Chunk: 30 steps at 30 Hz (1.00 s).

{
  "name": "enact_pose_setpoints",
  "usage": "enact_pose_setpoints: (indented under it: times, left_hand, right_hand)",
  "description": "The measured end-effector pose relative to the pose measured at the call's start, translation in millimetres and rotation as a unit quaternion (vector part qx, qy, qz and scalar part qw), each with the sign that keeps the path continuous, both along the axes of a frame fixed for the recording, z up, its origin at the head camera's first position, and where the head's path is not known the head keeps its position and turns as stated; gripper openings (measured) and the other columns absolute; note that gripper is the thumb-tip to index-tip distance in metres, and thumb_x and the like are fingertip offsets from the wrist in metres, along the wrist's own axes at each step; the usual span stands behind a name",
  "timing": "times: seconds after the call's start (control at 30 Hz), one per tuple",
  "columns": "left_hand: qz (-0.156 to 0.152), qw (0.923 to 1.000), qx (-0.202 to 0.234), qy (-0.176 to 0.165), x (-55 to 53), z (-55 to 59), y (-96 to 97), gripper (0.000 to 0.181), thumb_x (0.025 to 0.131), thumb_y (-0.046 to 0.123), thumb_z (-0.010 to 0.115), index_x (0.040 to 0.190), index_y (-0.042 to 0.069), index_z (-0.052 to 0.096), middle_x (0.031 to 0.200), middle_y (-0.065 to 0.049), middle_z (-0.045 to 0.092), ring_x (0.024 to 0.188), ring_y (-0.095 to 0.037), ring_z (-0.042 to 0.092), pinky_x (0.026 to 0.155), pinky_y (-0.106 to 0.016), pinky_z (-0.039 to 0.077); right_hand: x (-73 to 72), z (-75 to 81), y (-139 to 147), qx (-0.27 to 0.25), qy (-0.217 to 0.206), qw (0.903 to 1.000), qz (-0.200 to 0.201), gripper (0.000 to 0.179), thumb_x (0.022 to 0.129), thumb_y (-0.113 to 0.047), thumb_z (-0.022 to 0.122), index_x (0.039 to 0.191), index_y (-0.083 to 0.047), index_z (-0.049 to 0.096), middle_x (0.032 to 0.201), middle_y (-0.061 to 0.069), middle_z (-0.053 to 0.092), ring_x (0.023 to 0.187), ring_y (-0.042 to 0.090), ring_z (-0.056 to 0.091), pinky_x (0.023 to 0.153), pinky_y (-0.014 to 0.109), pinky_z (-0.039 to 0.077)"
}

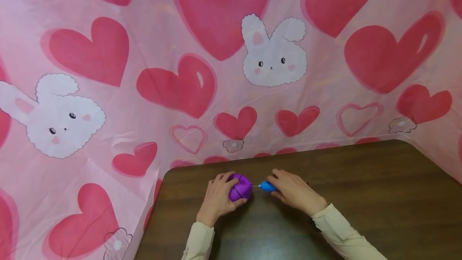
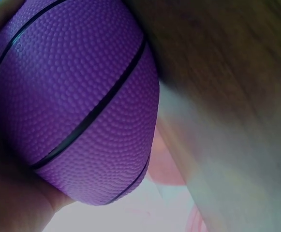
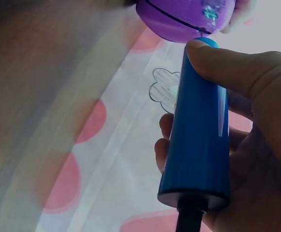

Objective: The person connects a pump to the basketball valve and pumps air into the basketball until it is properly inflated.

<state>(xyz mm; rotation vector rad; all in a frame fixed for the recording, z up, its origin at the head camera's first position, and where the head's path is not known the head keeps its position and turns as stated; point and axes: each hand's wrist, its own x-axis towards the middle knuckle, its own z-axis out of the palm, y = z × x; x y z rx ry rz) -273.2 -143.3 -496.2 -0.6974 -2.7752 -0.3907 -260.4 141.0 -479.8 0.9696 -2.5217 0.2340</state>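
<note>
The dented purple ball (image 1: 244, 190) sat in the left hand (image 1: 218, 198), whose fingers and thumb curled round it, while just right of that hand a needle (image 1: 256, 186) joined the ball to a blue pump (image 3: 198, 135) gripped by the right hand (image 1: 295, 189), with a brown table (image 1: 368, 196) beneath both hands.

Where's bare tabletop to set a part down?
Dark-brown wood-grain table: broad patch from the right hand to the right edge; another between the beige sleeves; narrower strip, left hand to left edge. Crowded: between the hands, with the purple pebbled ball and blue cylindrical pump.
</note>
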Motion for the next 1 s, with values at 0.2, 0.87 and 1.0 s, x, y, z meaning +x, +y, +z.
enact_pose_setpoints:
  times: [0.2,0.87,1.0]
  left_hand:
    - [-0.011,0.9998,-0.008,0.013,-0.1,-3.3,1.2,0.054,0.08,0.056,0.082,0.126,0.029,0.072,0.148,-0.002,0.061,0.133,-0.029,0.053,0.095,-0.051,0.048]
    - [-0.02,0.9988,-0.041,0.015,-3.3,-10.5,5.2,0.05,0.084,0.053,0.081,0.127,0.029,0.072,0.141,0.003,0.068,0.124,-0.025,0.061,0.089,-0.049,0.049]
    - [-0.023,0.9988,-0.039,0.019,-4.5,-11.9,3.9,0.049,0.085,0.051,0.082,0.127,0.027,0.073,0.14,0.003,0.069,0.124,-0.025,0.061,0.089,-0.049,0.049]
  right_hand:
    - [0.5,2.3,-4,0.012,0.029,0.9995,0.0,0.036,0.077,-0.028,0.093,0.102,-0.017,0.071,0.088,0.0,0.055,0.074,0.013,0.054,0.064,0.028,0.055]
    - [-3.6,0.7,-27,0.038,0.065,0.9966,-0.033,0.03,0.073,-0.028,0.095,0.091,-0.023,0.072,0.087,-0.001,0.062,0.075,0.018,0.06,0.06,0.032,0.054]
    - [-5.6,-0.5,-30,0.047,0.073,0.9957,-0.032,0.028,0.073,-0.029,0.095,0.09,-0.024,0.073,0.086,-0.001,0.062,0.075,0.019,0.06,0.06,0.032,0.053]
